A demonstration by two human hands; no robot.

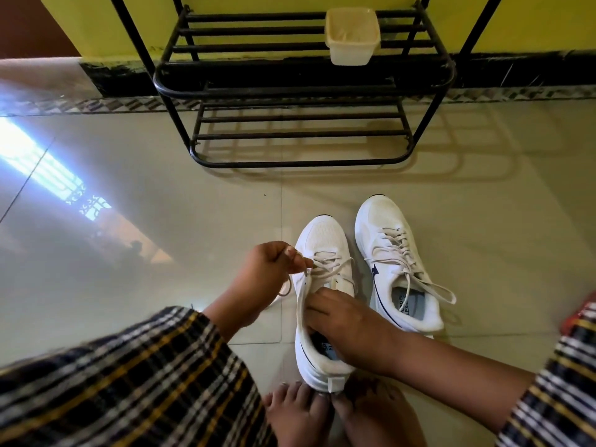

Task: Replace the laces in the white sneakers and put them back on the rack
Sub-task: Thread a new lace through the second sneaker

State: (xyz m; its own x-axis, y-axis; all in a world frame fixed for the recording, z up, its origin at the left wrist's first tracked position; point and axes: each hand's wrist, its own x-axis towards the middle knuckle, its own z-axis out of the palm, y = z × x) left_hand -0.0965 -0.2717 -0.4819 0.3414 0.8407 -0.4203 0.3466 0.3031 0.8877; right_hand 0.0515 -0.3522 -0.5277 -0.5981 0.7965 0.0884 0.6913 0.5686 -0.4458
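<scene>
Sneakers: head view only. Both stand on the tiled floor (193, 204), toes pointing toward the black rack (303, 88), well short of its lowest shelf. Near sneaker (322, 240) sits just left of the other sneaker (387, 227), its heel against your bare toes (300, 404).

Your left hand (267, 272) has its fingers (298, 258) curled, pinching the lace (335, 264) at the upper eyelets on the side away from the second shoe. Your right hand (342, 321) lies over the tongue and collar, fingers bent round the opening, steadying the shoe.

Second sneaker is laced, ends lying loose across its collar.

A pale plastic tub (352, 37) sits on the rack's upper shelf.

Handling judgement: lace is soft, limp and light, so it will sag and twist; pinch it close to the tip for feeding eyelets. Shoe looks light, its mesh upper yielding; hold it by the firmer heel collar, not the toe.
</scene>
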